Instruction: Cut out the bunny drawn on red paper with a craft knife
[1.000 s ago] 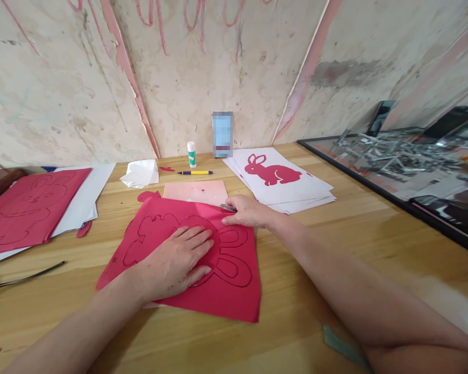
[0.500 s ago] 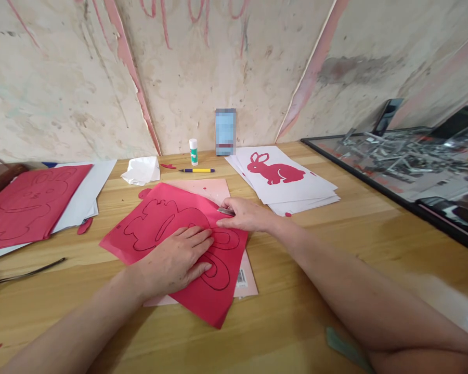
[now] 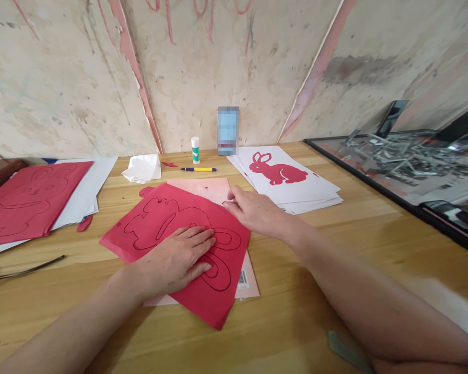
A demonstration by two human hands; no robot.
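A red paper sheet point(image 3: 212, 306) with a rabbit outlined in black lies turned at an angle. Beneath it is a pink booklet or card point(image 3: 195, 187) with a barcode near its lower right edge. My left hand point(image 3: 183, 254) rests flat on the red sheet, fingers stretched across the drawn rabbit's head and ears. At the sheet's upper right edge, my right hand point(image 3: 255, 212) is closed in a pinch on a small metal blade point(image 3: 225, 202). Most of the blade is hidden by the fingers.
Behind stand a glue stick point(image 3: 195, 150) and a phone point(image 3: 228, 131), with a yellow-blue pen point(image 3: 198, 169) and crumpled white paper point(image 3: 142, 169). White sheets with a red rabbit cutout point(image 3: 283, 170) lie right. Red sheets point(image 3: 31, 202) lie left. A black-framed panel point(image 3: 374, 182) holds metallic scraps.
My right hand has moved slightly up and right with the blade, from over the red sheet to its upper edge. My left hand has stayed in place on the sheet.
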